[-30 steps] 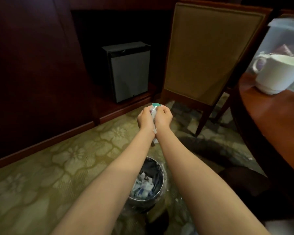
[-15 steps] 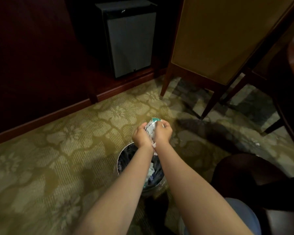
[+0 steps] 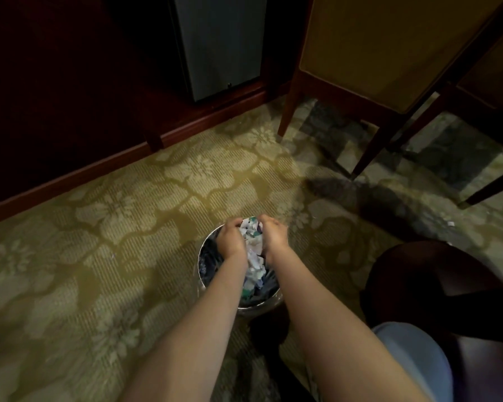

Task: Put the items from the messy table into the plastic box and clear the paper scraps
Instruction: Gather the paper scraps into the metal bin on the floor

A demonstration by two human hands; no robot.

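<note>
A bundle of white, blue and green paper scraps (image 3: 252, 236) is pressed between my left hand (image 3: 230, 238) and my right hand (image 3: 273, 236), directly above a round metal waste bin (image 3: 208, 250) on the carpet. Scraps trail down from my palms into the bin, which has a dark liner and holds more scraps. My forearms cover most of the bin's near rim. The table and the plastic box are out of view.
A chair with wooden legs (image 3: 288, 111) stands at the upper right. A grey cabinet (image 3: 221, 44) sits against the dark wood wall behind. A dark round stool (image 3: 436, 274) is at my right. Small scraps (image 3: 450, 224) lie on the patterned carpet.
My view tilted down and the table, cup and box left the frame. Both hands lowered with the scraps to just over the bin, and scraps now spill down between them.
</note>
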